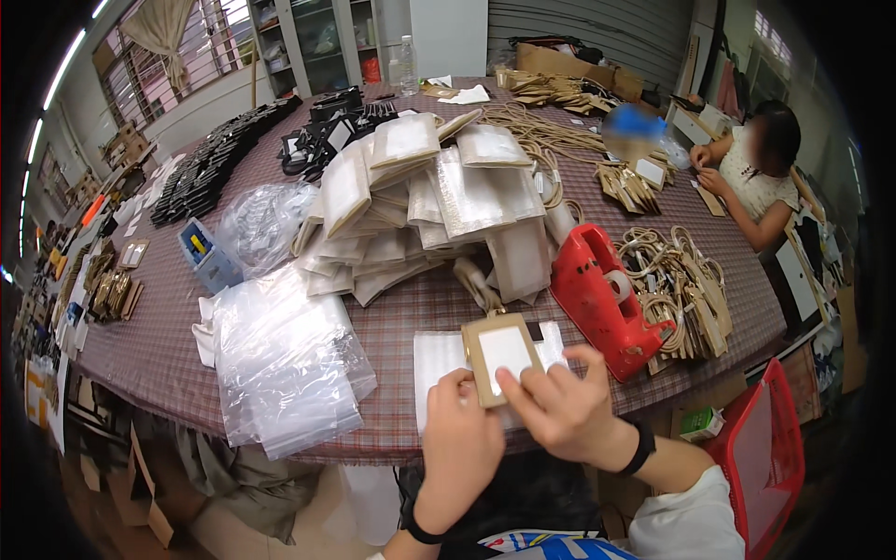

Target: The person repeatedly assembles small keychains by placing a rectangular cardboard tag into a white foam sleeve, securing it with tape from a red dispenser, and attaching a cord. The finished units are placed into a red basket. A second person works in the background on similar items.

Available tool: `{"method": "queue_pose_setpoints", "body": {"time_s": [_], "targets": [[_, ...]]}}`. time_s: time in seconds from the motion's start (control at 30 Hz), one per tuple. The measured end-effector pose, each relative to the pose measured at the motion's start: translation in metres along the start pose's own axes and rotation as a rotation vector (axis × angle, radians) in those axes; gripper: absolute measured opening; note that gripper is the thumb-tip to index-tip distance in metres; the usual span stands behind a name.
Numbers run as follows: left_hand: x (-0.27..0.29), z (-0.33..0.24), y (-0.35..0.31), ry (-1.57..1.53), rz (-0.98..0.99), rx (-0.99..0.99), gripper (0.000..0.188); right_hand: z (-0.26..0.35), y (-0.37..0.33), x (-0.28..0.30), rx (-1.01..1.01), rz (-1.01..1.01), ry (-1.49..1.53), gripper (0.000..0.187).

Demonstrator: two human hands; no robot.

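Note:
A tan card holder (477,351) with a white panel on its face is held up over the near edge of the table. A strap with a metal clip (492,303) runs from its top toward the pile behind. My left hand (460,431) grips the holder's lower left edge, fingers curled behind it. My right hand (567,408) pinches its lower right part, the thumb lying on the white panel and one finger raised. Under the holder lies a white foam sheet (436,347), with a small black piece (535,331) next to it.
Ahead rises a pile of white foam-wrapped packets (490,201). A red tape dispenser (597,303) and corded tan holders (695,299) stand right; clear plastic bags (285,364) and a blue box (207,259) lie left. A co-worker (761,177) sits far right; a red basket (770,457) is near right.

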State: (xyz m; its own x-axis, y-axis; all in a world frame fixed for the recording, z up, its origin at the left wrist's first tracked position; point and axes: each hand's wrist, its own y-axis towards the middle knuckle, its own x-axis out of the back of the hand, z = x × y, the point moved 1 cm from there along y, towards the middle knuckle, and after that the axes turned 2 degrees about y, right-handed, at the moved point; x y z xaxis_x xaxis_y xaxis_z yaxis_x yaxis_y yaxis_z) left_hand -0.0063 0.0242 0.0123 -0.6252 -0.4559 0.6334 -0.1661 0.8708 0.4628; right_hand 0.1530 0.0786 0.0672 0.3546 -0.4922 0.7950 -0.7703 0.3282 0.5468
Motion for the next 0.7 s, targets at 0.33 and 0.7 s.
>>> {"method": "queue_pose_setpoints", "body": {"time_s": [0.33,0.7], "targets": [[0.006,0.013,0.021,-0.06,-0.068,0.087,0.028,0.036,-0.033,-0.01,-0.264,0.034,0.144,0.04],[0.009,0.005,0.023,-0.117,-0.11,0.168,0.015,0.013,-0.034,-0.003,-0.458,-0.176,0.152,0.032]]}}
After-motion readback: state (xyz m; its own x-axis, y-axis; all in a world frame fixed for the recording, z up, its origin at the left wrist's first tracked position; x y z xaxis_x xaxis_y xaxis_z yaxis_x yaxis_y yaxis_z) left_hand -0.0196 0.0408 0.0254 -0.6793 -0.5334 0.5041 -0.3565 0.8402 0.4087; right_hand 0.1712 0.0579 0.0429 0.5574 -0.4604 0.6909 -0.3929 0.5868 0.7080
